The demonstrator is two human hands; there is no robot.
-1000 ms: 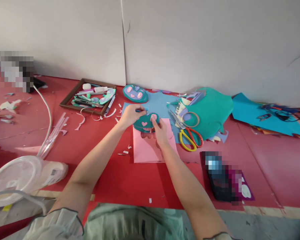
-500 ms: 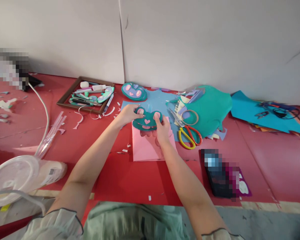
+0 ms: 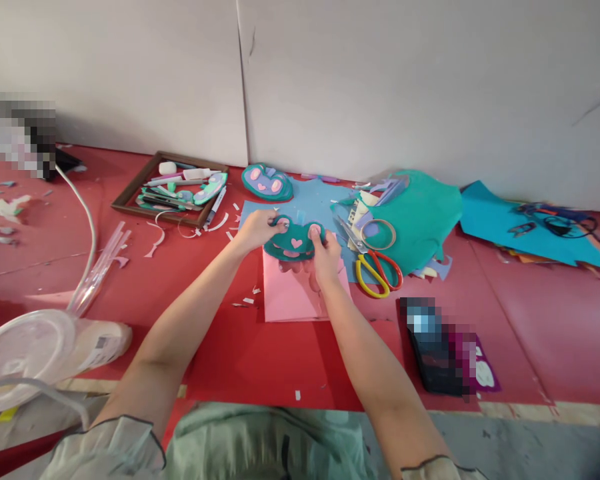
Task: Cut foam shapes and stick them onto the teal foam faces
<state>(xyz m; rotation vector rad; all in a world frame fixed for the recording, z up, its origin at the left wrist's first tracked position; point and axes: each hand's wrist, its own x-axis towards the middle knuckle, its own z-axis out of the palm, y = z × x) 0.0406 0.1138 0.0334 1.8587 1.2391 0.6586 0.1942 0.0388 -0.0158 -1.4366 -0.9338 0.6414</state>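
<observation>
A teal cut-out [image 3: 286, 241] bearing a pink heart [image 3: 297, 243] is held between two bare hands over a red work surface [image 3: 250, 360], above the far part of a folded-looking pink sheet [image 3: 295, 297]. The left hand [image 3: 260, 230] pinches the upper left lobe, fingers closed narrowly on its edge, while the right hand [image 3: 327, 259] grips the opposite lobe, its thumb pressed on or beside a pink oval [image 3: 315, 231]. Held from both sides, the thin, apparently floppy piece is likely kept flat and its heart left uncovered; whether its lower edge touches the sheet cannot be told. Just beyond, a similar layered piece [image 3: 267, 183] lies against the pale wall [image 3: 330, 87], perhaps set there to be out of the way yet in sight. Scissors [image 3: 362, 248] rest to the right with their yellow and red handles toward the person, a placement that would suit a quick pick-up, and a tape roll [image 3: 393, 235] lies against them. Pens and small tools sit inside a brown wooden frame [image 3: 135, 183], whose raised rim probably stops them rolling. A large teal sheet [image 3: 430, 207] lies near the wall, beyond the scissors, apparently leaving the near side free for the forearms.
</observation>
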